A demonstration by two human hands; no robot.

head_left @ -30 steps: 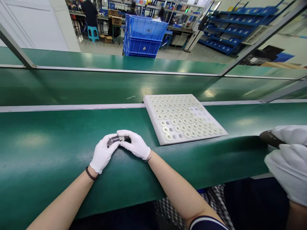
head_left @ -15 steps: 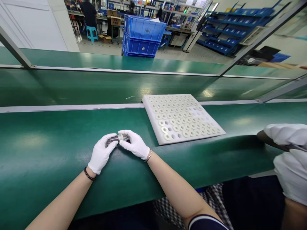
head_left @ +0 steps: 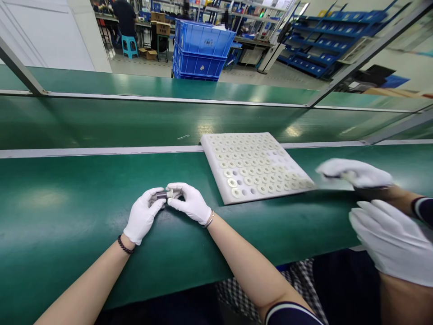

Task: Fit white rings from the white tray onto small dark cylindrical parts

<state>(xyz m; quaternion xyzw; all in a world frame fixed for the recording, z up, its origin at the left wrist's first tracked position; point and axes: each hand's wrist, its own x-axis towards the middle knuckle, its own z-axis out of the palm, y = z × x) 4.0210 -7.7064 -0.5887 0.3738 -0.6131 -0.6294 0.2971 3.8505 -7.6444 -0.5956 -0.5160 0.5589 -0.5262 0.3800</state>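
Both my hands wear white gloves and rest on the green bench near its front edge. My left hand [head_left: 142, 215] and my right hand [head_left: 191, 203] together pinch a small dark grey cylinder [head_left: 162, 195] with a pale ring at its right end. To the right of my hands lies a white foam tray [head_left: 216, 174] with rows of holes, most of them filled with pale rings.
A co-worker's gloved hands are at the right: one hand [head_left: 355, 174] blurred over the bench by the tray's corner, the other hand [head_left: 394, 241] lower. A green conveyor belt [head_left: 101, 122] runs behind the bench. Blue crates [head_left: 201, 49] and shelving stand far back.
My hands stay put, turning the cylinder slightly. The co-worker's upper hand has moved left from the frame's edge toward the tray's near right corner.
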